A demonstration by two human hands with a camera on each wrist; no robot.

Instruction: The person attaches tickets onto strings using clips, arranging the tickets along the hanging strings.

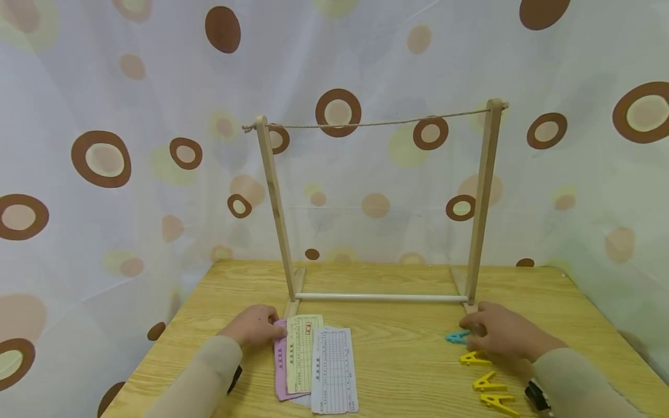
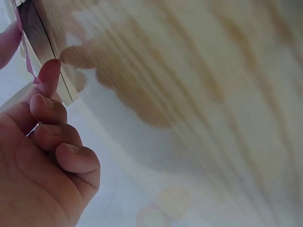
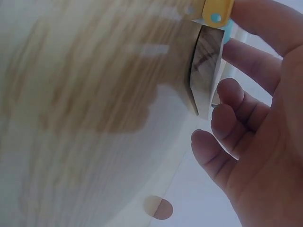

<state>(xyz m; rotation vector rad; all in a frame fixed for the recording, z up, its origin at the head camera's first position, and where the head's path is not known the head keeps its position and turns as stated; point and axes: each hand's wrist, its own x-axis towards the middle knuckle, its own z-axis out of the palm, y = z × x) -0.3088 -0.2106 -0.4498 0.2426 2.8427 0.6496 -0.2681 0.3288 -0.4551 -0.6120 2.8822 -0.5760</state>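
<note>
My left hand (image 1: 255, 326) is at the left edge of the paper slips. Its thumb and index finger pinch the corner of the pink slip (image 1: 280, 371), whose edge (image 2: 28, 56) shows between them in the left wrist view. A yellow slip (image 1: 300, 366) with a red stamp mark and a white slip (image 1: 334, 371) overlap it. On the right, my right hand (image 1: 504, 331) has thumb and index finger about a blue clothespin (image 1: 457, 337). In the right wrist view the blue clothespin (image 3: 227, 31) is partly hidden behind a yellow one (image 3: 218, 12).
Several yellow clothespins (image 1: 489, 382) lie in a column below my right hand. Behind the slips stands a wooden frame (image 1: 483, 203) with a string (image 1: 376, 123) across its top and a white rod (image 1: 381, 298) low down. A dotted curtain (image 1: 366, 58) surrounds the wooden table (image 1: 397, 360).
</note>
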